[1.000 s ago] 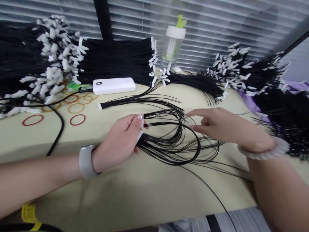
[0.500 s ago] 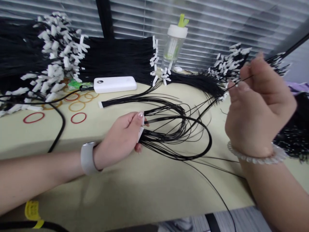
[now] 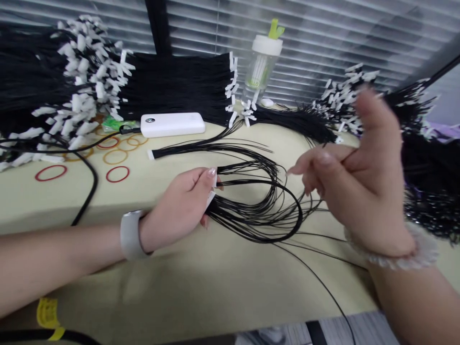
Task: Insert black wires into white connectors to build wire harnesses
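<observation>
My left hand [image 3: 185, 194] is closed around the white connector ends of a looped bundle of black wires [image 3: 298, 211], held over the table. The wires curve out to the right from my fingers and bend back. White connector [image 3: 210, 200] shows at my fingertips; the rest is hidden by the hand. My right hand [image 3: 359, 177] is right of the loop, one finger raised and the others partly bent and spread. Its fingertips are close to loose wire strands, and I see no wire pinched between them. Another wire bundle with a white connector [image 3: 151, 154] lies behind my left hand.
Piles of black wires with white connectors [image 3: 82, 96] line the back of the table [image 3: 215, 287]. A white power bank [image 3: 172, 124], rubber bands [image 3: 118, 174] and a clear bottle [image 3: 262, 67] stand or lie there. A black cable [image 3: 91, 187] crosses the left side.
My right hand has let go of the thin wire it pinched, opened its fingers and moved slightly down and left. The wire loop has sagged a little; my left hand keeps its grip.
</observation>
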`<state>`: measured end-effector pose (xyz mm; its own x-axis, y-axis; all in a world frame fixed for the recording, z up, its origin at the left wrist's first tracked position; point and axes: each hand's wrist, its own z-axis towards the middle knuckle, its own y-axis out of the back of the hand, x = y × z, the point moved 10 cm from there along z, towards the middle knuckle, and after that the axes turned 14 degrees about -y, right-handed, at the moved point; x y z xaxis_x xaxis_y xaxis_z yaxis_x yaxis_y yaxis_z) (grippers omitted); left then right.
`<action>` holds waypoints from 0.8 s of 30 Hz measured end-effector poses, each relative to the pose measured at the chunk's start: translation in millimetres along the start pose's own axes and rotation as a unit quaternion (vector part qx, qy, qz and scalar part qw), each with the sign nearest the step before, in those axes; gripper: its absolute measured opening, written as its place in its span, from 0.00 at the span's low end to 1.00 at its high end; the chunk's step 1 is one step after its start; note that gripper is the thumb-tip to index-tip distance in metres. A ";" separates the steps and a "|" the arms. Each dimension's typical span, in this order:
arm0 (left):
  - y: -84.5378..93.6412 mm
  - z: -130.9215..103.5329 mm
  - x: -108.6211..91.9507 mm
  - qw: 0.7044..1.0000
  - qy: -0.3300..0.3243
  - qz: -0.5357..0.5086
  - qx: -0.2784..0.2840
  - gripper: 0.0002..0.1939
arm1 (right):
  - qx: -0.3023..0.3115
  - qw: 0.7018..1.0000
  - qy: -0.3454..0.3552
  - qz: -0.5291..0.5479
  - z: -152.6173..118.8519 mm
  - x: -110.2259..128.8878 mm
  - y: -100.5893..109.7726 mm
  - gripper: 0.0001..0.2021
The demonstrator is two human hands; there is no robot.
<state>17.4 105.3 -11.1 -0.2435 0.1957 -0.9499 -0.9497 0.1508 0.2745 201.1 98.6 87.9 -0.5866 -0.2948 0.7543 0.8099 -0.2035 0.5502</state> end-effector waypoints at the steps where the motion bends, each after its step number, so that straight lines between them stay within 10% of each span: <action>1: -1.1 -0.3 -0.6 1.000 0.000 0.004 0.007 0.19 | 0.033 0.999 0.006 -0.011 -4.6 5.2 -8.6 0.21; 4: -6.3 -1.9 -2.8 0.999 -0.003 0.016 0.036 0.19 | 0.113 0.988 0.036 -0.101 -15.1 14.4 -34.3 0.02; 24: -21.5 -3.8 1.1 0.993 -0.008 0.015 0.115 0.19 | 0.146 0.969 0.096 -0.177 -24.3 17.6 -55.2 0.04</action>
<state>36.9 98.6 -18.6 -0.2656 0.2178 -0.9392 -0.8721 0.3610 0.3303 146.3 82.0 62.1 -0.7913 -0.4293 0.4355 0.5056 -0.0588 0.8607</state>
